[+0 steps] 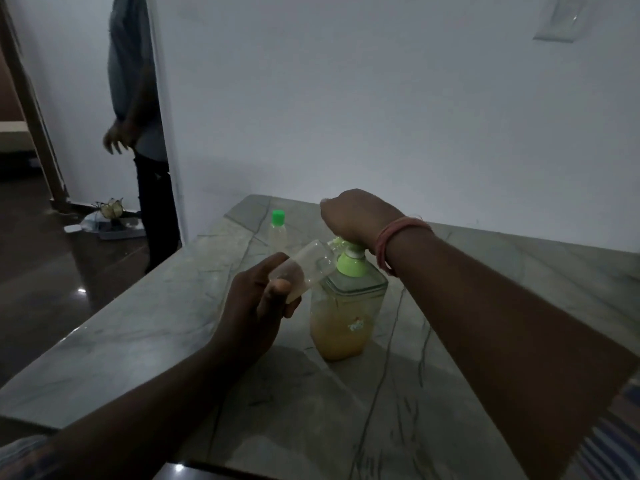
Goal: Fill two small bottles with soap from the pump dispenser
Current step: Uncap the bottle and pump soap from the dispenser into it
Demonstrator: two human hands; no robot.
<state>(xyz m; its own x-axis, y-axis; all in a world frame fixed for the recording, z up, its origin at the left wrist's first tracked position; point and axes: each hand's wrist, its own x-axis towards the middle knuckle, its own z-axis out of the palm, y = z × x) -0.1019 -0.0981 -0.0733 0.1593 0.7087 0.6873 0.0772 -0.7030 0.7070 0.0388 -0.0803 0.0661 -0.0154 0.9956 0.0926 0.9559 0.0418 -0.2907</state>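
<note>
A clear pump dispenser (346, 313) with a green collar stands on the marble table (173, 323), about half full of orange soap. My right hand (353, 216) rests on top of the pump head, fingers curled over it. My left hand (256, 306) grips a small clear uncapped bottle (304, 265), tilted with its mouth at the pump's nozzle. A second small bottle (277, 230) with a green cap stands upright farther back on the table.
The table's left edge drops to a dark glossy floor. Another person (138, 133) stands at the doorway to the far left, with small items on the floor by their feet (110, 216). A white wall runs behind the table.
</note>
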